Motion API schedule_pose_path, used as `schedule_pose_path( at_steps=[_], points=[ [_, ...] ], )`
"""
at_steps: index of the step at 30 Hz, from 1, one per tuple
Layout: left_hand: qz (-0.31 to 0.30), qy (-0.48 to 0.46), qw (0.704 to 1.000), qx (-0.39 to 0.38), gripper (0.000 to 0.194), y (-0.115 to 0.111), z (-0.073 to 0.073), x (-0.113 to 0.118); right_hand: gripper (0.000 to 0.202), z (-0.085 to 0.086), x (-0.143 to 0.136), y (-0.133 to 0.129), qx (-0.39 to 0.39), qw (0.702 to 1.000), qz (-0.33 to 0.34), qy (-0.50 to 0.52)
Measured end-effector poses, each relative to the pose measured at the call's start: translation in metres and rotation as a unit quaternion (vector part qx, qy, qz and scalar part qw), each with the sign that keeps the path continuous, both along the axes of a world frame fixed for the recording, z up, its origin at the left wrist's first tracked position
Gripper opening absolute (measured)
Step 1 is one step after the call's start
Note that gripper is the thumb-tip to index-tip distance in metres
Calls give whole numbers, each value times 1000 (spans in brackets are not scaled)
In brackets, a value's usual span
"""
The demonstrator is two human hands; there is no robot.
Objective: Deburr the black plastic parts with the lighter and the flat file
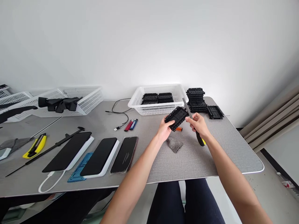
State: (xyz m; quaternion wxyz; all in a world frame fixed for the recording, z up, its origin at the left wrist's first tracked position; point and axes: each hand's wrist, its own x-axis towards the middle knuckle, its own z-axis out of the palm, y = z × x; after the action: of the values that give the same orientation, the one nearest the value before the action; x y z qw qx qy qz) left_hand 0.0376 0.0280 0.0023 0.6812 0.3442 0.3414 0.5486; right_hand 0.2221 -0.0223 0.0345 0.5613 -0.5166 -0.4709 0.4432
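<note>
Several white perforated baskets (91, 101) stand at the far left of the gray counter (191, 165), with a black molded part (60, 105) across one of them. Nearer, a yellow utility knife (35, 146) lies left of a long black caliper-like tool (56, 145). Next come two phones on white blocks, the left phone (67, 152) beside a white cable (44, 186) and the middle phone (99, 157) partly over a blue slotted piece (81, 169); the right phone (124, 155) lies just beside them. Beyond it are a black USB cable (126, 116), a red lighter (128, 125) and a blue lighter (133, 124).

A white basket (157, 109) near the wall holds black toothed panels (157, 97). In front of it, the left hand (164, 129) has its grip pinched on a toothed black panel (177, 118), raised above a gray cloth (175, 145) and an orange lighter (179, 129). The right hand's (198, 124) grip closes around a file (188, 109), handle toward the near side, blade slanting up beside the panel's right edge. Farther right, a panel stack (196, 101) stands beside one separate panel (215, 112).
</note>
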Motion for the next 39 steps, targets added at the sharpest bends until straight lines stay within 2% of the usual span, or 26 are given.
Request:
schedule_pose_path(
  at_steps=[3, 7, 11, 16, 18, 22, 27, 33, 39],
  points=[
    [-35, 25, 999, 3, 55, -3, 2, 1, 56, 0, -2, 0, 2, 998, 10, 64],
    [-37, 126, 991, 25, 60, -3, 2, -3, 53, -1, 1, 2, 15, 994, -32, 101],
    [-56, 174, 983, 27, 53, -3, 1, -3, 54, -1, 3, 3, 20, 993, -56, 101],
    [-95, 180, 978, 42, 54, -6, -2, 2, 58, -1, 1, 1, 6, 997, -43, 68],
    [-79, 190, 976, 74, 51, -6, -5, 3, 59, -2, 0, 1, 3, 999, -35, 36],
    [19, 221, 965, 138, 44, -3, -9, 2, 52, -5, 2, 1, 22, 994, -53, -89],
    [127, 280, 928, 209, 33, 2, -10, -2, 41, -1, 0, -4, 46, 977, -52, -202],
    [149, 328, 896, 258, 25, -2, -9, -1, 29, 4, -17, -14, 86, 955, -44, -279],
    [149, 328, 894, 267, 23, -6, -8, 2, 26, 5, -24, -18, 50, 936, -71, -341]
  ],
)
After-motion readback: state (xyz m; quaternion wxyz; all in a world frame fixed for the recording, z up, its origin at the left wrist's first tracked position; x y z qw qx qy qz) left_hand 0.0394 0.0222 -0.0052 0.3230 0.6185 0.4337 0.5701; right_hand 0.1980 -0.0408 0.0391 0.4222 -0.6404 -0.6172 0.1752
